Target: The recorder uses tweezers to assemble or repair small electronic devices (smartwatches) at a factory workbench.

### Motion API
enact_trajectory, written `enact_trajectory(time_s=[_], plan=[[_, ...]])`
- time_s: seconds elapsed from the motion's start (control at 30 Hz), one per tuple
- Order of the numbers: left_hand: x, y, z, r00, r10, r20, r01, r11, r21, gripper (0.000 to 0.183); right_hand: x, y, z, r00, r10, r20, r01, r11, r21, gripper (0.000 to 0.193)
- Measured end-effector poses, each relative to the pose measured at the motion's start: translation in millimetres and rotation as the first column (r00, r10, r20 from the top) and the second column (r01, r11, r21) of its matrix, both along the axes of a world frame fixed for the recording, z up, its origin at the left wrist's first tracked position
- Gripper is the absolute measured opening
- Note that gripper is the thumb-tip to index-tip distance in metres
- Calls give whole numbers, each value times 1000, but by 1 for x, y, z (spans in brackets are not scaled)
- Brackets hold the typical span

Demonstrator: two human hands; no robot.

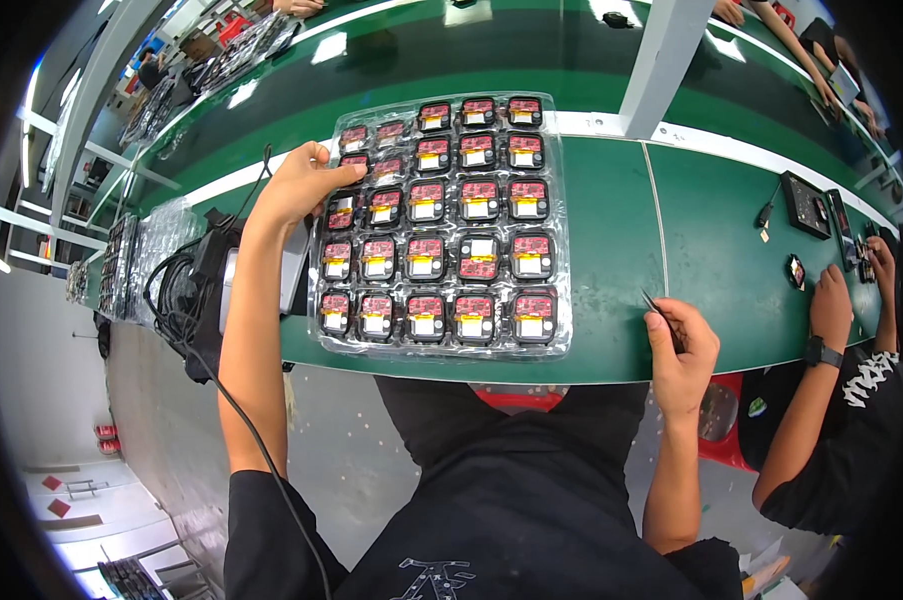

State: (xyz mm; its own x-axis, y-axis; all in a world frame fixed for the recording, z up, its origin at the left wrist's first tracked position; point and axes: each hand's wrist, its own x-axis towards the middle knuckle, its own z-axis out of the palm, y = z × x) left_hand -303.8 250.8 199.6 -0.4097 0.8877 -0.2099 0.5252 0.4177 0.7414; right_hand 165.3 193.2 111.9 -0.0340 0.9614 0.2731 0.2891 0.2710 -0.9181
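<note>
A clear plastic tray on the green bench holds rows of small black-framed devices with red circuit boards and white blocks. My left hand reaches over its upper left part. Its fingers are closed at a black-framed device in the leftmost column, and the exact grip is partly hidden. A few pockets around there show red boards dimly, without a crisp black frame. To the right of the tray, my right hand grips dark tweezers, tips pointing up and left, apart from the tray.
Black cables lie bundled left of the tray, beside stacked clear trays. A grey post rises behind the bench. At right, a co-worker's hands work near a black box and a loose device.
</note>
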Motion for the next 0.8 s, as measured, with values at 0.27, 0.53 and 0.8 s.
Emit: enact_trajectory(time_s=[0.27,0.53,0.8], plan=[[-16,1,-12,996,-37,-83,40,999,28,45,6,2,7,991,20,-134,-36,992,-123,14],[-19,-3,-24,999,-48,-25,50,991,123,29,68,40,28,811,-361,461,309,933,185,24],[-6,-16,-22,951,-5,-309,82,969,235,29,119,79,12,399,-530,748,573,781,248,58]])
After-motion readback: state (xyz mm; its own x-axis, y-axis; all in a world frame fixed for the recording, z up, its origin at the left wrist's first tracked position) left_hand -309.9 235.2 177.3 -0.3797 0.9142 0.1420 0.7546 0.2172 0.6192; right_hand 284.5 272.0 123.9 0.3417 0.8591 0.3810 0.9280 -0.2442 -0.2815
